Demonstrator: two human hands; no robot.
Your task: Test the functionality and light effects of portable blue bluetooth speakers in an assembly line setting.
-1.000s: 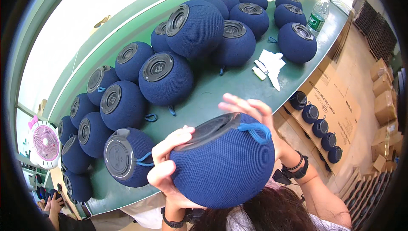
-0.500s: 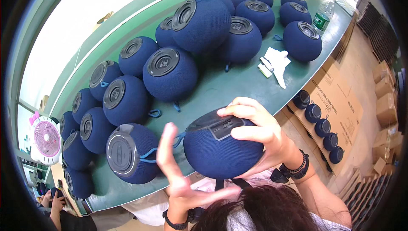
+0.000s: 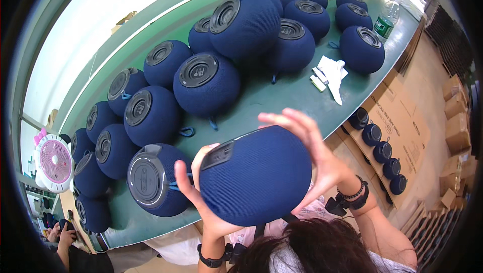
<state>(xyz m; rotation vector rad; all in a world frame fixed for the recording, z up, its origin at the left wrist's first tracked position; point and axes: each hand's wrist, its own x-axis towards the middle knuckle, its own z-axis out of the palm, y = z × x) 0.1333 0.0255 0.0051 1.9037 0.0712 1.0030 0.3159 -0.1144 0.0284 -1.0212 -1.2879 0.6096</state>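
A round blue fabric speaker point(image 3: 254, 175) is held between my two hands, its dark port panel at upper left. My left hand point(image 3: 204, 210) grips its left side, with one digit raised just outside it. Curved around the right side is my right hand point(image 3: 326, 167), some fingertips lifted above the surface. Just left of them, another blue speaker point(image 3: 148, 177) lies with its grey-rimmed end toward me and a loop strap. Several more speakers point(image 3: 206, 92) crowd the green table point(image 3: 256, 107) behind, mostly showing black round ends. White scraps point(image 3: 332, 77) lie at their right.
A pink-and-white fan point(image 3: 55, 165) stands at left, above a co-worker's hands point(image 3: 65, 238) on a dark object. A water bottle point(image 3: 387, 19) stands at the table's far right. Beyond the edge, smaller speakers point(image 3: 382, 150) sit on cardboard beside cartons point(image 3: 458, 132).
The held speaker has been turned, moving its port panel to the upper left and its loop out of sight. My left hand, off it half a second ago, is back on it.
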